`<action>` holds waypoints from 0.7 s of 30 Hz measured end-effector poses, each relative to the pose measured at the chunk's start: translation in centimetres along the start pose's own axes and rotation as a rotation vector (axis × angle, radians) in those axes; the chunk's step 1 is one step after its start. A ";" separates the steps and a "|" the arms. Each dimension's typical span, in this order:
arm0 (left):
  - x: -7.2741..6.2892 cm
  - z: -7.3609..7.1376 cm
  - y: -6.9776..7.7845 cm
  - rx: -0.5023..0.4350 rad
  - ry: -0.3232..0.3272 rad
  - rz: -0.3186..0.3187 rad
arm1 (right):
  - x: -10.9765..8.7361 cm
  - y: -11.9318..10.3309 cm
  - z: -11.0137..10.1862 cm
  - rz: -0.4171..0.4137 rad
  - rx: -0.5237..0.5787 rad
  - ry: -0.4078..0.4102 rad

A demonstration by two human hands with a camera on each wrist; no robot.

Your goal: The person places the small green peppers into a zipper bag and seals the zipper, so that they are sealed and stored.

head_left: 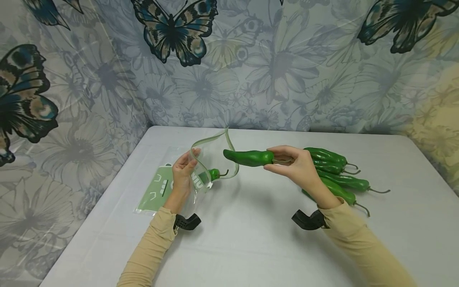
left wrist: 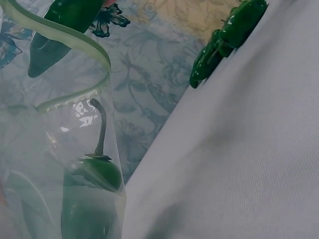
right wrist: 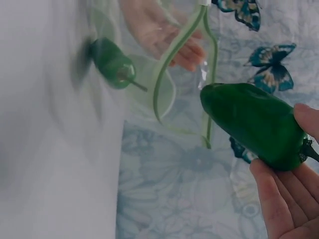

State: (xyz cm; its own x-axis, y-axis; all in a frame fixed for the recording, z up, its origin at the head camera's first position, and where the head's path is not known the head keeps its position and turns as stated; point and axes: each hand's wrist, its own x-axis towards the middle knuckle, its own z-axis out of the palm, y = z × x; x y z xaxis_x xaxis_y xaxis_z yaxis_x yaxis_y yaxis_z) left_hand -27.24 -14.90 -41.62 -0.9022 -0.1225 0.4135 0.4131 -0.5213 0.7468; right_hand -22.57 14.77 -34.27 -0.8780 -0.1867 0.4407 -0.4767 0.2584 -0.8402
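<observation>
My left hand (head_left: 183, 175) pinches the side of a clear zip bag (head_left: 211, 139) with a green-edged mouth, held wide and facing right. Inside the bag lies one green pepper (head_left: 215, 174), its stem toward the mouth; the left wrist view shows this pepper (left wrist: 97, 174) through the plastic. Between thumb and fingers, my right hand (head_left: 295, 161) grips another green pepper (head_left: 249, 158) at its stem end. That pepper lies level, its tip overlapping the bag's mouth in the head view. In the right wrist view, the held pepper's (right wrist: 254, 124) tip is right at the green rim (right wrist: 162, 84).
Several green peppers (head_left: 342, 181) lie in a pile on the right of the white table (head_left: 244, 247), close beyond my right wrist. A flat green printed packet (head_left: 155, 191) lies at the left under the bag. Butterfly-patterned cloth (head_left: 279, 79) hangs behind the table.
</observation>
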 end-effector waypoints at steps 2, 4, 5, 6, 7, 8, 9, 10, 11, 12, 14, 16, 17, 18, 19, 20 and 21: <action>0.0 0.0 0.0 -0.002 0.000 -0.001 | 0.2 0.1 0.3 0.008 0.005 0.004; 0.0 0.0 -0.1 -0.005 0.001 0.000 | 0.3 0.1 0.6 0.018 0.013 0.005; 0.0 0.0 -0.1 -0.006 0.001 0.001 | 0.4 0.1 0.8 0.022 0.011 0.005; 0.0 0.0 -0.1 -0.005 0.002 0.003 | 0.5 0.1 0.9 0.024 0.009 0.003; 0.0 0.0 -0.1 -0.004 0.003 0.005 | 0.5 0.1 1.1 0.024 0.011 -0.001; 0.0 -0.1 -0.1 -0.003 0.003 0.007 | 0.6 0.1 1.3 0.022 0.013 -0.005; 0.0 -0.1 -0.1 0.001 0.002 0.009 | 0.7 0.1 1.4 0.019 0.017 -0.007; 0.1 -0.1 -0.1 0.003 0.003 0.009 | 0.7 0.1 1.6 0.016 0.019 -0.009; 0.1 -0.1 -0.1 0.006 0.003 0.011 | 0.8 0.1 1.7 0.016 0.027 -0.011; 0.1 -0.1 -0.1 0.011 0.002 0.012 | 0.9 0.1 1.9 0.016 0.036 -0.012; 0.1 -0.1 -0.1 0.010 0.001 0.011 | 1.0 0.1 2.2 0.018 0.053 -0.016; 0.1 0.0 0.0 0.005 0.002 0.011 | 1.1 -0.9 2.5 0.034 0.049 -0.020; 0.1 0.0 0.0 0.003 0.001 0.012 | 1.1 -1.4 2.6 0.045 0.045 -0.023; 0.1 0.0 0.1 0.001 0.001 0.014 | 1.1 -1.8 2.8 0.054 0.041 -0.026; 0.1 0.0 0.1 -0.003 0.000 0.015 | 1.2 -2.2 2.9 0.060 0.041 -0.030; 0.0 0.0 0.1 -0.003 0.001 0.018 | 1.2 -2.6 3.1 0.063 0.040 -0.034; 0.0 0.1 0.1 -0.003 -0.001 0.022 | 1.3 -3.0 3.2 0.067 0.039 -0.040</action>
State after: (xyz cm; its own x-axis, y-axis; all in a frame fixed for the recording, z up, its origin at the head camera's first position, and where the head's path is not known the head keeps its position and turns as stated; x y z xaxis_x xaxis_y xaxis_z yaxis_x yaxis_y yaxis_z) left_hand -27.21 -14.92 -41.48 -0.8930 -0.1331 0.4299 0.4320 -0.5207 0.7363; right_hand -22.14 10.73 -32.22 -0.9049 -0.2080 0.3713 -0.4146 0.2342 -0.8793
